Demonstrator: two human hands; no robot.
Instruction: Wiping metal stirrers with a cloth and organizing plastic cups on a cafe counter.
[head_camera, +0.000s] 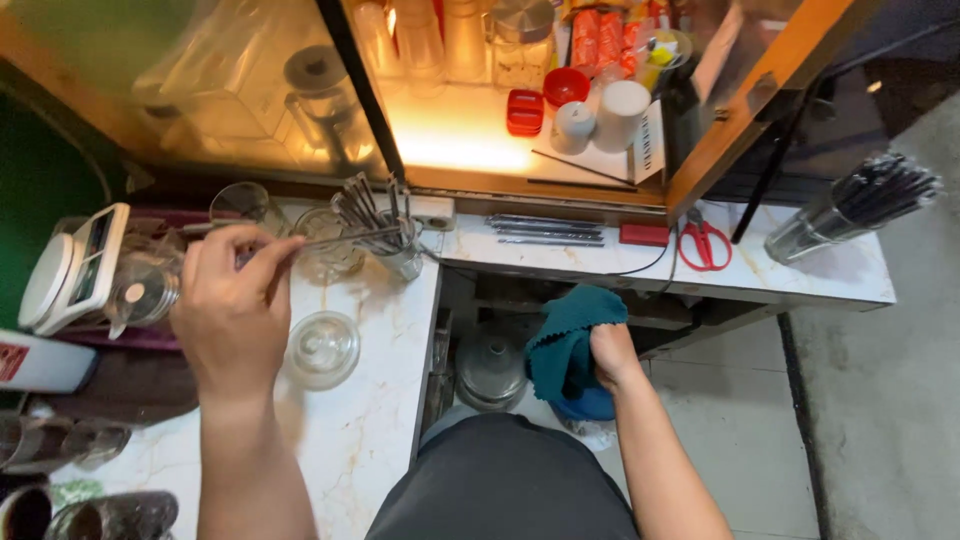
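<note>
Left hand (232, 305) pinches a metal spoon (335, 238) by the utensil cup (400, 255); right hand (608, 352) grips a teal cloth (568, 340). A careless swing near the desk's back edge might topple that cup.

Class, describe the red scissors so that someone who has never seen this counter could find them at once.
Start at the white marble counter below the lit cabinet. Follow it rightward, past the row of metal rods and the small red block. The scissors lie flat there, the only thing with two red loop handles.
</note>
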